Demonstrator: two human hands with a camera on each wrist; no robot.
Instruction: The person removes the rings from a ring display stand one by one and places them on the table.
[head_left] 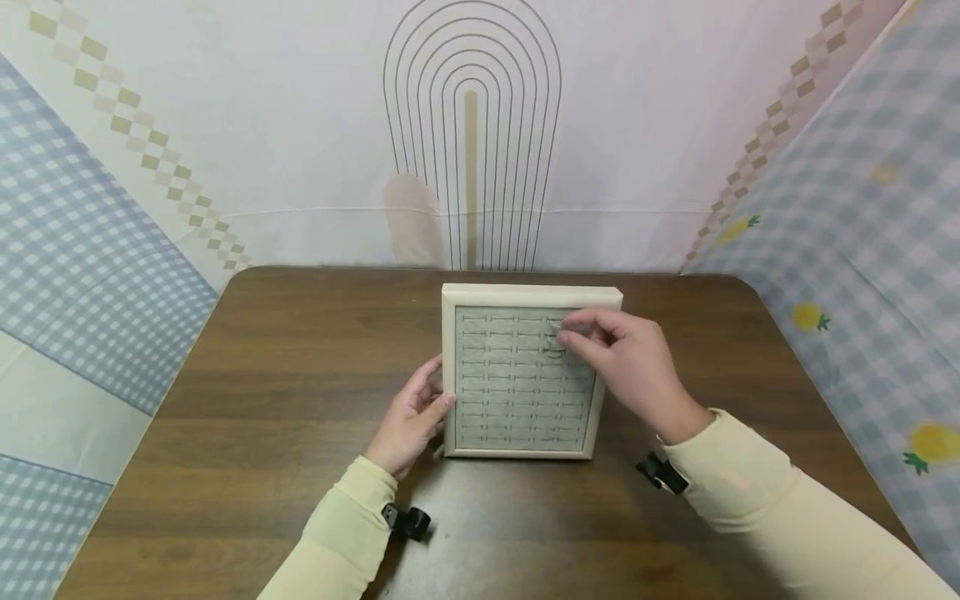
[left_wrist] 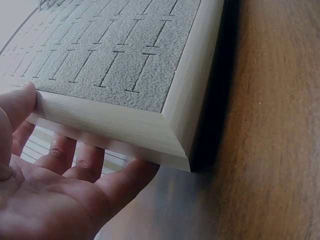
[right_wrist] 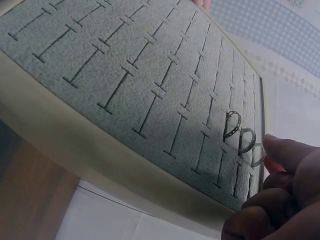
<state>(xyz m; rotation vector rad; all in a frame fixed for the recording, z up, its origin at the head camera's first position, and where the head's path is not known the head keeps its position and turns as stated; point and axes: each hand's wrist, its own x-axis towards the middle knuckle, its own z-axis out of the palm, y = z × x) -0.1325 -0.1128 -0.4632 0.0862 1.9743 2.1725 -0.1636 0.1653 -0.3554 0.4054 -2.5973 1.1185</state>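
Note:
A ring display board (head_left: 525, 296) with a pale wooden frame stands tilted on the table. Its grey felt face (head_left: 517, 375) has rows of slits. My left hand (head_left: 408, 421) grips the frame's left side, thumb at the front and fingers behind. At the upper right of the felt, my right hand (head_left: 633, 358) pinches a silver ring (right_wrist: 258, 164) between thumb and index finger. Beside it, in the right wrist view, a silver ring (right_wrist: 254, 142) and a dark gold ring (right_wrist: 239, 122) sit upright in neighbouring slits.
The brown wooden table (head_left: 315, 358) extends around the board. Behind it hangs a white patterned cloth (head_left: 315, 150), with blue checked cloth (head_left: 885, 250) at the sides. Black wrist cameras (head_left: 407, 522) are strapped over both cream sleeves.

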